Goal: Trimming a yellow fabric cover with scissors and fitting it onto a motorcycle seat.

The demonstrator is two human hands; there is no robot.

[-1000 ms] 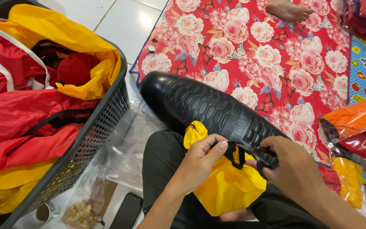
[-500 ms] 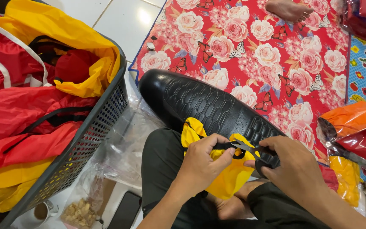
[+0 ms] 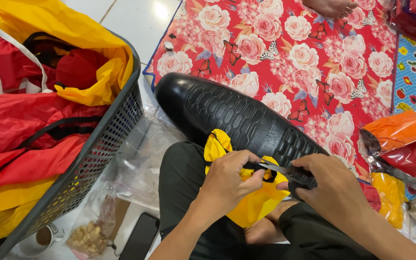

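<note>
The left hand [image 3: 227, 180] pinches a piece of bright yellow fabric [image 3: 251, 202] together with a thin black strap [image 3: 266, 174], fingers closed on both. The right hand [image 3: 331, 190] is clamped on a pair of black-handled scissors [image 3: 287, 172], whose metal blades point toward the left hand and meet the strap between the two hands. The yellow fabric hangs below both hands, over the person's dark-trousered lap, and its upper fold rests against a long black embossed rubber cushion [image 3: 227, 115] lying just beyond the hands. Farther beyond spreads a red mat printed with roses and butterflies [image 3: 290, 53]. Well to the left of the left hand stands a grey plastic laundry basket [image 3: 102, 154] filled with red and yellow garments. To the right of the right hand lie clear bags holding orange and red fabric [image 3: 400, 139].
</note>
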